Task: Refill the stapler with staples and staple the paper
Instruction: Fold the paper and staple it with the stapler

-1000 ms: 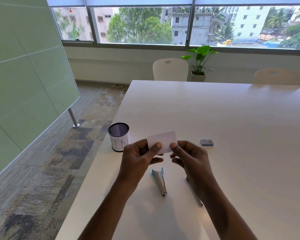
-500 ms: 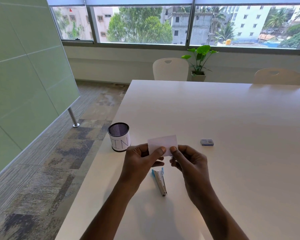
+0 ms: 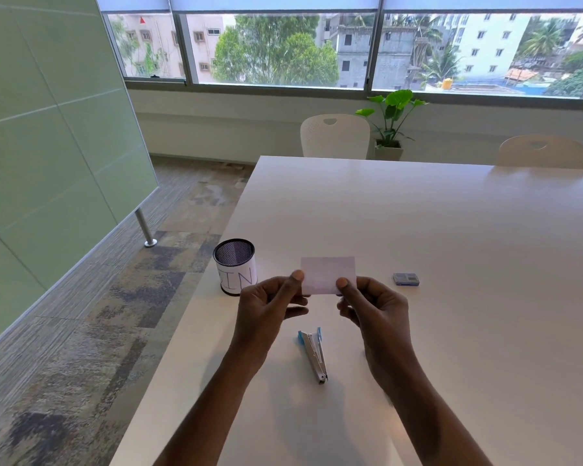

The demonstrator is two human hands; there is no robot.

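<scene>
A small white piece of paper (image 3: 329, 273) is held up above the white table (image 3: 451, 250). My left hand (image 3: 266, 311) pinches its lower left corner between thumb and fingers. My right hand (image 3: 372, 307) pinches its lower right corner. On the table below and between my hands lies a blue and silver stapler (image 3: 313, 353), untouched. A small blue box of staples (image 3: 406, 279) lies on the table to the right of my right hand.
A black mesh cup with a white label (image 3: 235, 266) stands near the table's left edge, just left of my left hand. Two white chairs (image 3: 334, 136) and a potted plant (image 3: 389, 129) stand beyond the far edge. The floor drops off left of the table.
The thumbs have slid apart from the middle of the paper's lower edge to its two lower corners, and the paper sits more level. The stapler and staple box have not moved.
</scene>
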